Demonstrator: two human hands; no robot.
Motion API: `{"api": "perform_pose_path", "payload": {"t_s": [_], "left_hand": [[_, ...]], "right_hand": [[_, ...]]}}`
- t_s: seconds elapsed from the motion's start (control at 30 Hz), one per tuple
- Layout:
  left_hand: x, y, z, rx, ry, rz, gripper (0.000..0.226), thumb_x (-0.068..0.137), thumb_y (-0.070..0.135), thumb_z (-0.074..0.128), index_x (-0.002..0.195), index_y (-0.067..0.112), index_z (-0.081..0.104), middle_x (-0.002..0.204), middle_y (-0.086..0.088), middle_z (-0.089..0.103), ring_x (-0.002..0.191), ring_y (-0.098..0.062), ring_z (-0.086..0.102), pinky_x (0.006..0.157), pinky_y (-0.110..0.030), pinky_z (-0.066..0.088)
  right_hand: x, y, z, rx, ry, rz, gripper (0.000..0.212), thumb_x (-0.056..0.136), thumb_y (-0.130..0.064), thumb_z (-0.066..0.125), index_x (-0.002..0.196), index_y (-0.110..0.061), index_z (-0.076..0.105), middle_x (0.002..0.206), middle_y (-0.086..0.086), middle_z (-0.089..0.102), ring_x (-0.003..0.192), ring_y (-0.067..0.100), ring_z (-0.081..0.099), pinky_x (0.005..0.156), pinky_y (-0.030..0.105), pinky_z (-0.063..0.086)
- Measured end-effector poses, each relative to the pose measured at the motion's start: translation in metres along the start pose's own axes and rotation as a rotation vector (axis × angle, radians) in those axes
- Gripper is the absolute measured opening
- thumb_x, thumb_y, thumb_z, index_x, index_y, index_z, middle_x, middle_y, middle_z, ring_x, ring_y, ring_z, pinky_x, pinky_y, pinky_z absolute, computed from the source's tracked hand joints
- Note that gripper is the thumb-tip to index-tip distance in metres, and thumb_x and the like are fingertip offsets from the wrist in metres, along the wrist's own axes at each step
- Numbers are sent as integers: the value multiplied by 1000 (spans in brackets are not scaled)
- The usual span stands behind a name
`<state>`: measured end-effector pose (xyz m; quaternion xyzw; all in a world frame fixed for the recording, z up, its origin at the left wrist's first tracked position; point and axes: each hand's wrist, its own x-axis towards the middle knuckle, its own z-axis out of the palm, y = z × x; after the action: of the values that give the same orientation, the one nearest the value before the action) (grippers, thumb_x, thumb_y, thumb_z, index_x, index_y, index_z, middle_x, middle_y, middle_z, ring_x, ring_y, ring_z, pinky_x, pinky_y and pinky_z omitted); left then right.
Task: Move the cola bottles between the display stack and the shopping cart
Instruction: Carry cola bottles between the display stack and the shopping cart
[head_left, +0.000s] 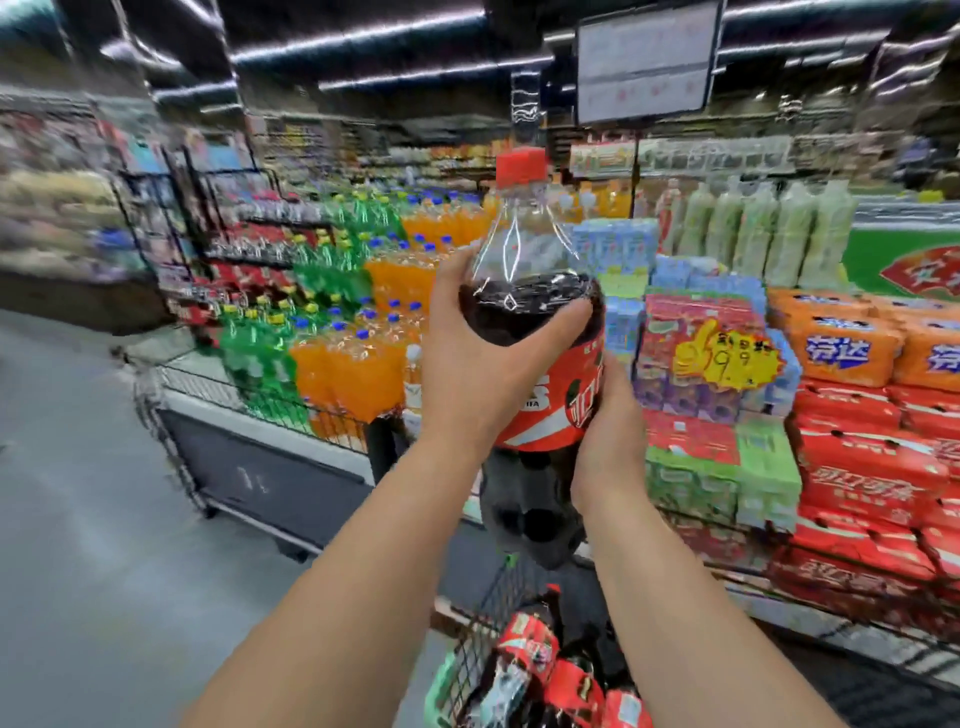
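Note:
A large cola bottle (530, 312) with a red cap and red label is held upright in front of me, high above the shopping cart (480, 618). My left hand (467, 353) grips its upper body, the thumb wrapped across the front. My right hand (610, 431) grips the label's right side from below. Several more cola bottles (550, 670) lie in the cart at the bottom. The display stack (343, 338) of green, orange and dark soda bottles stands behind, to the left.
Stacked red cola cartons (872, 483) and orange cartons (836, 343) fill the right side, with a yellow price tag (727, 358) on boxed drinks. Store shelving (62, 228) lines the left beyond grey aisle floor (88, 545). A hanging sign (644, 57) is overhead.

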<state>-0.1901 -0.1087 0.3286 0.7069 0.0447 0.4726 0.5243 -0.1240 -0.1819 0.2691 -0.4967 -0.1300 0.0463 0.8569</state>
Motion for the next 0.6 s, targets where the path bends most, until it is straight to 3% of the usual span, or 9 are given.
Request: {"api": "perform_pose_path", "payload": {"t_s": [0.1, 0.23, 0.47, 0.6], "left_hand": [[26, -16, -70, 43, 57, 23, 82, 52, 57, 79, 125, 39, 46, 110, 27, 59, 96, 17, 59, 75, 0, 42], [63, -40, -163, 132, 115, 55, 75, 51, 60, 78, 117, 46, 46, 98, 40, 59, 93, 20, 58, 74, 1, 42], [119, -81, -295, 248, 143, 58, 80, 55, 60, 81, 124, 40, 45, 115, 24, 60, 101, 12, 59, 79, -6, 47], [147, -112, -345, 291, 161, 56, 77, 56, 60, 81, 122, 43, 45, 115, 26, 59, 104, 11, 59, 83, -8, 49]], "right_hand": [[-6, 34, 71, 16, -61, 13, 38, 80, -51, 48, 62, -32, 75, 73, -5, 75, 72, 10, 70, 76, 36, 50], [-14, 80, 167, 68, -179, 83, 40, 83, -50, 47, 65, -29, 75, 77, -1, 75, 74, 14, 71, 73, 34, 51], [-26, 153, 306, 117, -281, 132, 41, 90, -51, 43, 72, -37, 77, 81, -6, 76, 77, 10, 73, 63, 23, 53], [-19, 193, 362, 150, -285, 143, 42, 96, -45, 41, 75, -39, 76, 82, -7, 76, 78, 9, 72, 59, 19, 54]]}}
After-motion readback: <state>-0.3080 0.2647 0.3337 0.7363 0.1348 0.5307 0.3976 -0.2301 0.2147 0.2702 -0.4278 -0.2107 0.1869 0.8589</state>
